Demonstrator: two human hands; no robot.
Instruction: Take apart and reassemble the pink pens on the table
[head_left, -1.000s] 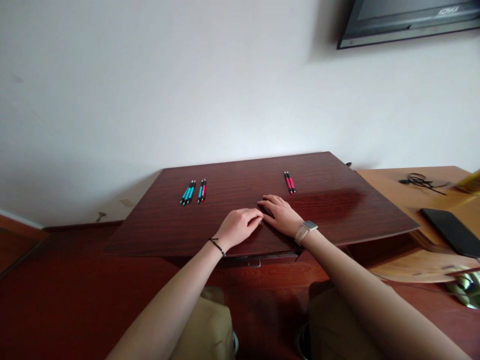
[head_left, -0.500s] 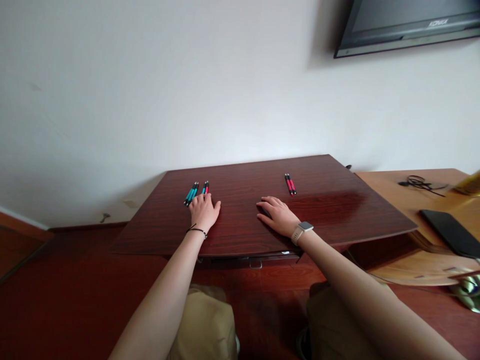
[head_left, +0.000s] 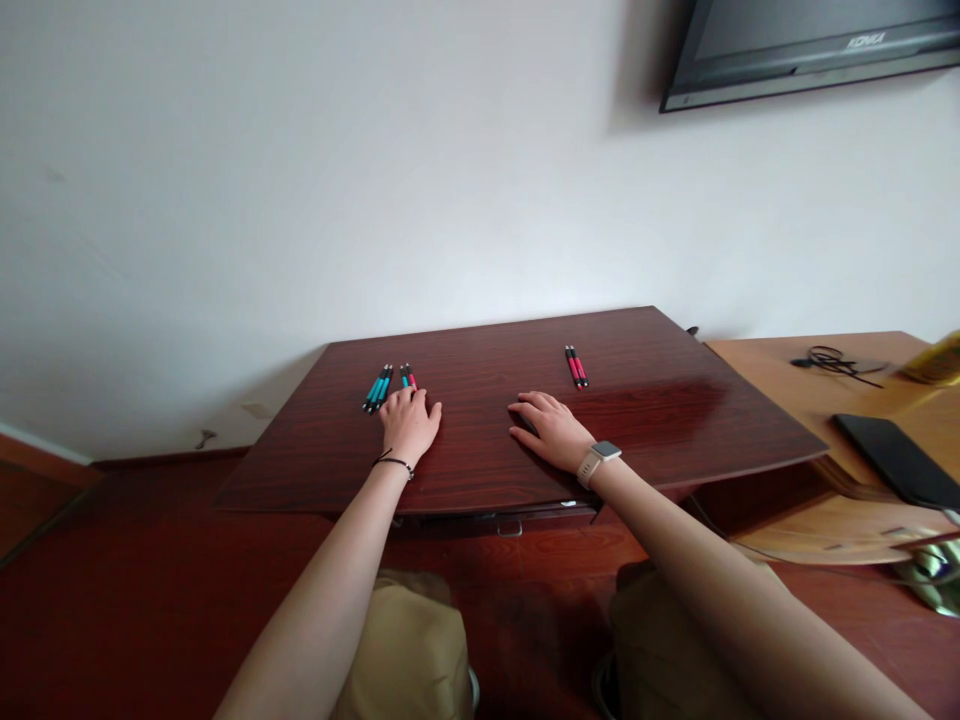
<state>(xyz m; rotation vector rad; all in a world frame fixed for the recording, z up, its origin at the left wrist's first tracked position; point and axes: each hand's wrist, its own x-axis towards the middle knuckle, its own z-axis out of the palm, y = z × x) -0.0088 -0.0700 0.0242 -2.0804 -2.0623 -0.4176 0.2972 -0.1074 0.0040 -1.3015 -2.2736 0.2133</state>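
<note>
My left hand (head_left: pixel 410 425) lies palm down on the dark brown table (head_left: pixel 472 440), fingers stretched forward and a little apart. Its fingertips reach the near ends of a blue pen (head_left: pixel 404 378) and a red pen (head_left: pixel 412 379), which lie side by side and are partly hidden by the fingers. Just left of them is a small group of blue and black pens (head_left: pixel 377 388). My right hand (head_left: pixel 551 430) rests flat on the table with fingers spread, holding nothing. Beyond it lie two red and black pens (head_left: pixel 577 367), apart from the hand.
A lighter wooden desk (head_left: pixel 757 370) adjoins on the right, bearing a black phone-like slab (head_left: pixel 896 458), a coiled black cable (head_left: pixel 836 362) and a yellow object (head_left: pixel 934 360). A television (head_left: pixel 810 55) hangs on the white wall behind. A drawer handle (head_left: pixel 509 528) shows under the table's front edge.
The view has shifted slightly. My left hand has slid very slightly right relative to the table. My right hand and the two red pens beyond it keep their places.
</note>
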